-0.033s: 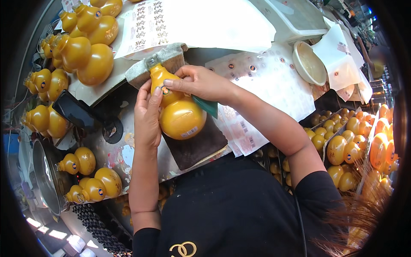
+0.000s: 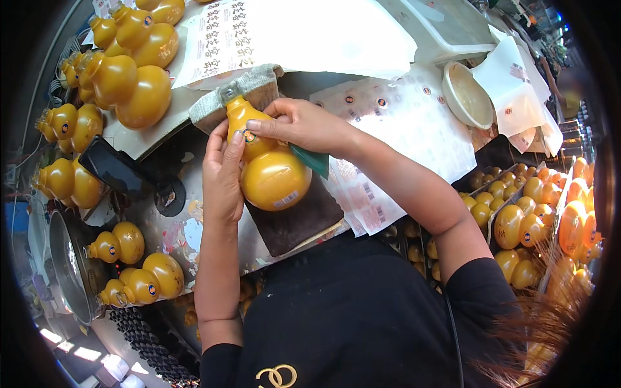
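Note:
A yellow gourd-shaped bottle [image 2: 275, 181] with a clear glass mouth lies tilted, its neck on a folded grey cloth [image 2: 262, 87] and its lower bulb over a dark brown pad [image 2: 294, 226]. My left hand [image 2: 223, 171] is closed around the bottle's left side, the thumb beside a small round blue-and-orange label [image 2: 250, 136]. My right hand [image 2: 301, 126] grips the neck from the right, its thumb pressing at the label's upper edge. A flat green piece [image 2: 312, 161], seemingly a scraper, sticks out under my right palm; the fingers on it are hidden.
Transparent label sheets [image 2: 401, 116] lie right of the bottle, near a cream bowl [image 2: 467, 96]. More gourd bottles [image 2: 132, 90] stand at left, by a phone on a stand [image 2: 116, 168] and a metal basin [image 2: 68, 265]. Crates of yellow bottles [image 2: 511, 223] sit at right.

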{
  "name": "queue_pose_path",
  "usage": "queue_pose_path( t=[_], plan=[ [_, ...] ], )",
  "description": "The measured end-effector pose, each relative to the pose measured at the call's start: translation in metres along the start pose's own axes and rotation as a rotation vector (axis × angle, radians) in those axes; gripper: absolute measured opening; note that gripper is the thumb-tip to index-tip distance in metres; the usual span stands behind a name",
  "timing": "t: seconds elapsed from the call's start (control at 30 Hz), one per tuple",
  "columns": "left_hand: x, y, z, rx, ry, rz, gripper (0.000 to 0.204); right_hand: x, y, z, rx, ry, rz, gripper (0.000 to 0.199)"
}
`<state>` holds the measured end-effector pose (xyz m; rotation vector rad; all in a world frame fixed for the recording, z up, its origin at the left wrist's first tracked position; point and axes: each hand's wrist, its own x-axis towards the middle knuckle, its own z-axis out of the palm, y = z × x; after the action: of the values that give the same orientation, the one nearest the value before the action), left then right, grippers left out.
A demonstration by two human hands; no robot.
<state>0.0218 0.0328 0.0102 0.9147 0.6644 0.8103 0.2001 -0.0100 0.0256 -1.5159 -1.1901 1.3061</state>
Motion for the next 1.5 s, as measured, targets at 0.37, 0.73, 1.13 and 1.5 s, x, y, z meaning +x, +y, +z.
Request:
queue_pose_path(
  t=[0.37,0.73,1.13,1.5],
  plan=[
    [-0.001,0.002,0.000,0.037,0.009,-0.001,0.039,0.002,0.002,-0.001,-0.075,-0.021,-0.013,0.065],
    [0.002,0.002,0.004,0.033,0.031,0.000,0.041,0.006,0.003,0.002,-0.108,-0.004,-0.016,0.063],
    [0.001,0.001,0.003,0.011,0.022,-0.027,0.039,0.005,0.007,-0.002,0.181,-0.120,-0.004,0.059],
    [0.007,0.004,0.001,0.144,0.030,-0.083,0.036,0.014,0.001,0.003,-0.180,0.016,-0.012,0.068]
  ],
)
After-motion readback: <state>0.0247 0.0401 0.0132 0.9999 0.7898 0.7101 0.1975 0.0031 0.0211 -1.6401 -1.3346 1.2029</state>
